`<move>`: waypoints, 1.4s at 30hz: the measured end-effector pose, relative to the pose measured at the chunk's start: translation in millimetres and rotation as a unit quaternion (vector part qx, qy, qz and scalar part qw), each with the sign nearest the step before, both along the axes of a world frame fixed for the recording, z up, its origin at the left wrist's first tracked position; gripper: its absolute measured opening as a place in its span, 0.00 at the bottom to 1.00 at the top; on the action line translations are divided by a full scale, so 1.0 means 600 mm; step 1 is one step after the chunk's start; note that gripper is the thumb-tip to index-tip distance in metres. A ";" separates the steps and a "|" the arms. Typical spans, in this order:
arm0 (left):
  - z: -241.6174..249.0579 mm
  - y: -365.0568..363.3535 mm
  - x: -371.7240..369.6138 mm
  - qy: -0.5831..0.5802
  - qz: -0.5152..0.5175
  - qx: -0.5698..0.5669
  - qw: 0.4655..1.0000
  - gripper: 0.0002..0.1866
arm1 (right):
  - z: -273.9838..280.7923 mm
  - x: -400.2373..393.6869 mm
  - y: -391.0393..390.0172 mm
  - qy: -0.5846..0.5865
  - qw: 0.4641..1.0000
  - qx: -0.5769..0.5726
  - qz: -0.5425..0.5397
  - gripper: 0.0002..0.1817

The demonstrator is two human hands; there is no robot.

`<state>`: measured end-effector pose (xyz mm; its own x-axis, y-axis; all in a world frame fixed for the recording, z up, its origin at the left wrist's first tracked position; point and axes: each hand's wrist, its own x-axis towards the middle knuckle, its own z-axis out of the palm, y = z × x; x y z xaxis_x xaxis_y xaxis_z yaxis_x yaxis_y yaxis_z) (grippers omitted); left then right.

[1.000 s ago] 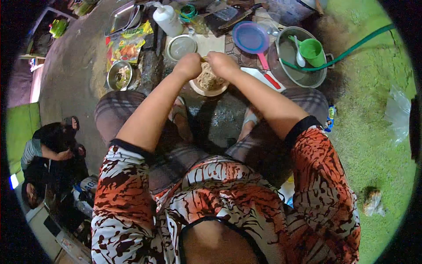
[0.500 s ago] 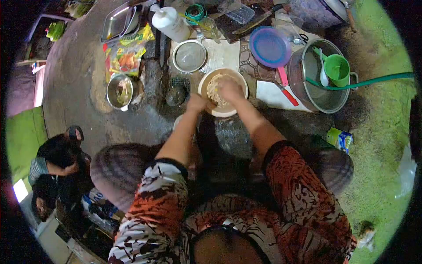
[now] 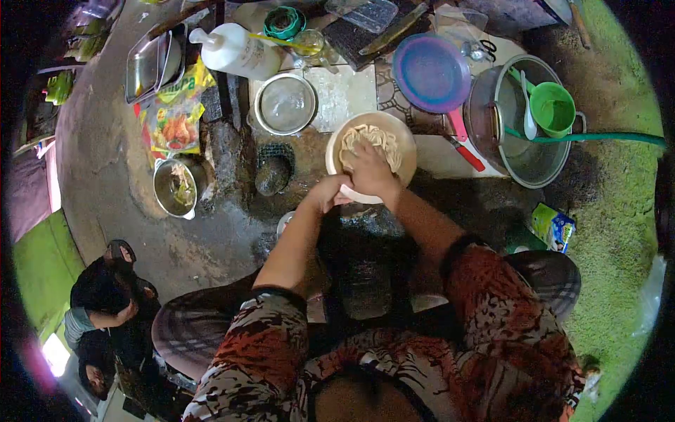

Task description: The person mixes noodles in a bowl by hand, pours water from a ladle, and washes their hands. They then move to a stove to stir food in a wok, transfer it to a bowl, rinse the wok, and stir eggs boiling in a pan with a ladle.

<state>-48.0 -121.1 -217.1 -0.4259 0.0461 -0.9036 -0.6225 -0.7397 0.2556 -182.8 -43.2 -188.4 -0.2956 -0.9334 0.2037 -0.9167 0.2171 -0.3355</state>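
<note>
A round pale bowl (image 3: pixel 408 156) holds a heap of pale, noodle-like strips (image 3: pixel 383 141). My left hand (image 3: pixel 330 193) is closed on the bowl's near-left rim, fingers below the edge. Inside the bowl, my right hand (image 3: pixel 373 169) has its fingers bent down into the strips, so the fingertips are partly hidden. A round strainer (image 3: pixel 285 104) lies to the upper left of the bowl, and a small dark stone-like object (image 3: pixel 274 174) is left of it.
To the right are a blue-purple sieve (image 3: pixel 431 72), a red-handled knife (image 3: pixel 467 156) and a large pot (image 3: pixel 499 144) with a green dipper (image 3: pixel 552 109). A white bottle (image 3: pixel 242 53), a food packet (image 3: pixel 174 130) and a small pot (image 3: pixel 163 188) are left. Another person (image 3: pixel 105 302) is at lower left.
The view has shifted, and the bowl appears slightly farther right. My left hand now grips the rim more clearly. My right hand has moved toward the bowl's near side, uncovering more strips.
</note>
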 end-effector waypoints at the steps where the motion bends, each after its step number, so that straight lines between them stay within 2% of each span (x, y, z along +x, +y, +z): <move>1: 0.025 0.011 -0.011 -0.017 -0.007 -0.021 1.000 0.11 | -0.017 -0.012 0.003 -0.047 0.994 0.100 -0.001 0.16; 2: 0.037 0.018 -0.016 -0.018 -0.009 -0.022 1.000 0.11 | -0.032 -0.025 -0.001 -0.093 0.976 0.196 -0.001 0.17; 3: 0.048 0.020 -0.022 -0.015 -0.012 -0.044 0.999 0.11 | -0.061 -0.041 -0.016 -0.143 0.960 0.240 -0.032 0.15; 4: 0.054 0.020 -0.019 -0.013 -0.014 -0.067 0.998 0.10 | -0.055 -0.038 -0.017 -0.142 0.961 0.235 -0.032 0.15; 6: 0.061 0.013 -0.016 -0.003 0.000 -0.064 0.998 0.08 | -0.025 -0.042 -0.019 -0.250 0.916 0.247 -0.193 0.15; 7: 0.069 0.002 -0.012 0.009 -0.015 -0.054 0.998 0.08 | 0.012 -0.033 -0.016 -0.284 0.892 0.263 -0.232 0.17; 8: 0.077 0.005 -0.011 0.020 -0.031 -0.042 0.998 0.07 | 0.040 -0.022 0.008 -0.275 0.897 0.256 -0.234 0.17; 9: 0.118 0.014 -0.020 0.012 0.007 -0.072 0.997 0.06 | 0.061 -0.003 0.039 -0.155 0.973 0.144 -0.096 0.18; 10: 0.123 0.023 -0.021 0.022 0.005 -0.078 0.997 0.06 | 0.082 0.004 0.058 -0.023 0.998 0.024 0.048 0.18; 12: 0.121 0.044 -0.014 0.065 -0.029 -0.117 0.991 0.04 | 0.115 -0.023 0.074 0.014 0.999 0.032 0.024 0.21; 13: 0.113 0.067 -0.014 0.034 -0.020 -0.143 0.989 0.04 | 0.127 -0.049 0.064 -0.071 0.991 0.113 0.002 0.23; 14: 0.137 0.080 -0.008 0.039 -0.017 -0.150 0.988 0.04 | 0.141 -0.062 0.064 -0.154 0.969 0.193 -0.018 0.26; 15: 0.172 0.090 -0.004 0.044 0.023 -0.117 0.992 0.04 | 0.184 -0.058 0.065 -0.246 0.925 0.280 -0.071 0.27; 16: 0.209 0.103 0.001 0.050 0.064 -0.081 0.993 0.04 | 0.201 -0.052 0.068 -0.237 0.929 0.276 -0.067 0.27; 18: 0.260 0.125 0.018 0.072 0.050 -0.087 0.992 0.03 | 0.223 -0.028 0.081 -0.241 0.909 0.323 -0.104 0.26; 19: 0.273 0.135 0.025 0.071 0.068 -0.102 0.990 0.03 | 0.234 -0.027 0.102 -0.263 0.921 0.282 -0.053 0.26; 20: 0.284 0.143 0.033 0.069 0.085 -0.116 0.987 0.04 | 0.247 -0.042 0.122 -0.262 0.922 0.281 -0.049 0.26; 21: 0.296 0.144 0.035 0.050 0.062 -0.156 0.984 0.05 | 0.287 -0.065 0.135 -0.431 0.858 0.274 -0.051 0.25; 22: 0.322 0.150 0.040 0.057 0.065 -0.160 0.983 0.05 | 0.316 -0.087 0.138 -0.582 0.770 0.257 -0.052 0.25; 23: 0.348 0.156 0.044 0.063 0.043 -0.200 0.977 0.06 | 0.322 -0.094 0.136 -0.575 0.776 0.255 -0.052 0.25; 25: 0.436 0.187 0.050 0.103 0.030 -0.241 0.965 0.09 | 0.328 -0.086 0.139 -0.416 0.891 0.115 -0.141 0.19; 26: 0.441 0.200 0.053 0.109 0.026 -0.241 0.964 0.09 | 0.336 -0.059 0.150 -0.412 0.893 0.112 -0.146 0.19; 27: 0.444 0.207 0.058 0.132 0.042 -0.241 0.961 0.09 | 0.378 0.000 0.164 -0.225 0.967 0.100 -0.070 0.17; 28: 0.447 0.208 0.064 0.154 0.059 -0.243 0.956 0.10 | 0.403 0.044 0.176 -0.029 0.996 0.084 0.011 0.16; 29: 0.442 0.210 0.076 0.153 0.058 -0.246 0.956 0.10 | 0.401 0.071 0.194 -0.031 0.996 0.081 0.010 0.16; 31: 0.458 0.219 0.095 0.128 0.075 -0.216 0.965 0.11 | 0.394 0.109 0.224 0.080 0.994 0.004 0.069 0.18; 32: 0.461 0.245 0.098 0.113 0.101 -0.248 0.957 0.11 | 0.387 0.107 0.225 0.079 0.994 0.008 0.069 0.18; 33: 0.456 0.261 0.098 0.113 0.099 -0.244 0.958 0.10 | 0.378 0.088 0.215 -0.045 0.994 0.092 -0.046 0.19; 34: 0.445 0.263 0.093 0.118 0.099 -0.243 0.958 0.10 | 0.378 0.063 0.200 -0.161 0.959 0.168 -0.160 0.19; 35: 0.415 0.258 0.087 0.112 0.095 -0.231 0.962 0.09 | 0.384 0.037 0.188 -0.155 0.960 0.169 -0.160 0.19; 36: 0.422 0.255 0.087 0.115 0.098 -0.227 0.962 0.09 | 0.396 0.020 0.181 -0.197 0.938 0.224 -0.179 0.21; 37: 0.430 0.248 0.087 0.125 0.078 -0.262 0.954 0.09 | 0.403 0.013 0.175 -0.238 0.910 0.276 -0.197 0.24; 38: 0.437 0.244 0.089 0.133 0.057 -0.296 0.944 0.09 | 0.401 0.023 0.178 -0.236 0.910 0.278 -0.197 0.24; 39: 0.436 0.241 0.092 0.142 0.110 -0.274 0.945 0.09 | 0.421 0.058 0.192 -0.176 0.956 0.219 -0.089 0.26; 40: 0.441 0.236 0.097 0.145 0.109 -0.275 0.944 0.09 | 0.436 0.089 0.210 -0.111 0.982 0.151 0.019 0.27; 41: 0.450 0.231 0.103 0.160 0.096 -0.275 0.943 0.10 | 0.419 0.110 0.240 0.127 0.990 0.010 0.062 0.28; 42: 0.460 0.231 0.104 0.174 0.081 -0.274 0.943 0.11 | 0.441 0.115 0.243 0.143 0.989 0.030 0.039 0.26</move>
